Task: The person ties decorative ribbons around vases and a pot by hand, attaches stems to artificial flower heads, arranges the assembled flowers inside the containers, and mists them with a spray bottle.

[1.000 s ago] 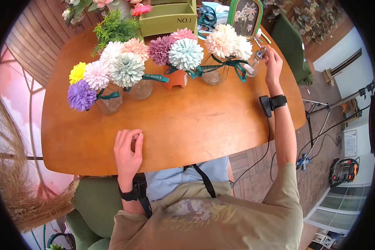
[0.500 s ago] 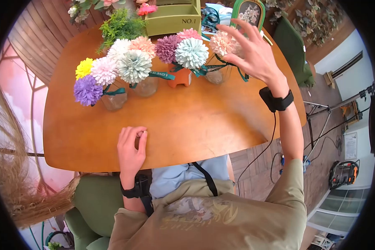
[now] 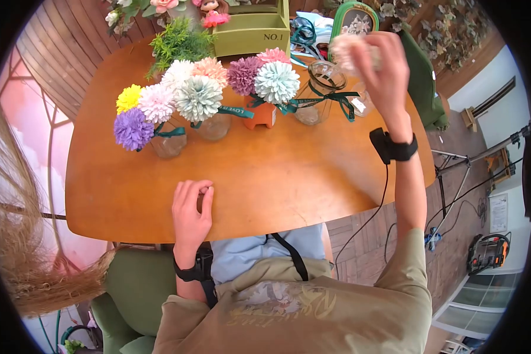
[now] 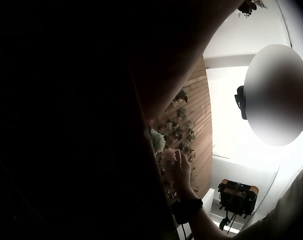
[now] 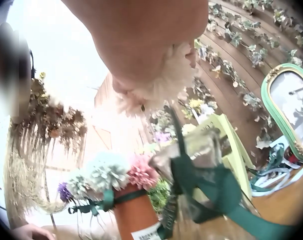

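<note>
In the head view my right hand point(image 3: 390, 79) grips pale peach and cream flowers point(image 3: 348, 50) by their heads, above the far right of the table. Just below stands a glass jar point(image 3: 308, 113) tied with a dark green ribbon bow point(image 3: 336, 94); its mouth shows with no blossoms over it. A green stem point(image 5: 176, 127) hangs from the flower heads point(image 5: 174, 75) towards that jar in the right wrist view. My left hand point(image 3: 192, 209) rests near the table's front edge, fingers loosely curled around nothing. Most of the left wrist view is dark.
To the left stand an orange vase point(image 3: 259, 116) and two glass jars, all holding pompom flowers. Behind are a green box point(image 3: 251, 40) marked NO.1, a leafy plant point(image 3: 183, 44), loose ribbons point(image 3: 302, 30) and a green-framed picture point(image 3: 336, 23). Another glass jar point(image 3: 363, 100) sits at the right.
My right hand left a small shiny item near the small jar, moved over the peach flowers with spread fingers, then took hold of them and shifted them up and right. My left hand stayed put.
</note>
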The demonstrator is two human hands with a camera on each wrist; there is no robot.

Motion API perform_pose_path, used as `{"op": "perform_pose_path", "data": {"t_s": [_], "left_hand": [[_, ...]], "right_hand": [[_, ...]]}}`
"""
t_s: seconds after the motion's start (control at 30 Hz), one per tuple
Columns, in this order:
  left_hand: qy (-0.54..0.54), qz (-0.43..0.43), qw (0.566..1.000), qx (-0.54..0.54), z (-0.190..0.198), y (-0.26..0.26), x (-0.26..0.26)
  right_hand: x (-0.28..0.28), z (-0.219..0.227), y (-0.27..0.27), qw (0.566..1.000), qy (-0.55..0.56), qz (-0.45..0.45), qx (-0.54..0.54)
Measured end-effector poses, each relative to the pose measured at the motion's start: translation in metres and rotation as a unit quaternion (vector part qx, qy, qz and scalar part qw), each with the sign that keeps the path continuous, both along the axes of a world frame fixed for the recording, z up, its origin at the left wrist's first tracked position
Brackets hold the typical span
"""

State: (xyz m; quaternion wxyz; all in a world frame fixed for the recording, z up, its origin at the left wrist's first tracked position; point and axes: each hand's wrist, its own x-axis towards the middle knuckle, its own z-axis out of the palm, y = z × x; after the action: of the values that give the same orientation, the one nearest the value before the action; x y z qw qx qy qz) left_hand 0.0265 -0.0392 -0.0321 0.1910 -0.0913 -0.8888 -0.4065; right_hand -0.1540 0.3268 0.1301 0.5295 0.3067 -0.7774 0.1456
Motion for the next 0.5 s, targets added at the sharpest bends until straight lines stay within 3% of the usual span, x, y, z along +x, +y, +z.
{"op": "perform_pose_path", "data": {"t_s": [0.07,0.13,0.23,0.3,0.33,0.4,0.43,0.5], "left_hand": [[0.026,0.004,1.000,-0.002,0.004,0.007,0.001],[0.048,0.004,0.999,-0.001,0.015,0.021,0.003],[0.117,-0.023,0.992,-0.028,0.049,0.058,0.006],[0.137,-0.129,0.982,-0.010,0.062,0.082,0.006],[0.135,-0.129,0.982,-0.013,0.059,0.090,0.007],[0.060,-0.242,0.968,0.023,0.042,0.105,0.009],[-0.003,-0.246,0.967,0.060,0.037,0.112,0.014],[-0.009,-0.241,0.969,0.063,0.030,0.116,0.017]], "right_hand": [[0.024,0.011,0.006,0.996,0.032,0.011,-0.081],[0.067,0.005,-0.011,0.955,-0.107,0.083,-0.263],[0.110,-0.032,-0.025,0.921,-0.202,0.139,-0.303],[0.132,-0.062,-0.041,0.905,-0.268,0.178,-0.280],[0.142,-0.080,-0.050,0.886,-0.304,0.186,-0.296],[0.154,-0.104,-0.062,0.851,-0.376,0.178,-0.321],[0.158,-0.112,-0.065,0.834,-0.393,0.174,-0.346],[0.164,-0.121,-0.068,0.817,-0.407,0.167,-0.373]]}}
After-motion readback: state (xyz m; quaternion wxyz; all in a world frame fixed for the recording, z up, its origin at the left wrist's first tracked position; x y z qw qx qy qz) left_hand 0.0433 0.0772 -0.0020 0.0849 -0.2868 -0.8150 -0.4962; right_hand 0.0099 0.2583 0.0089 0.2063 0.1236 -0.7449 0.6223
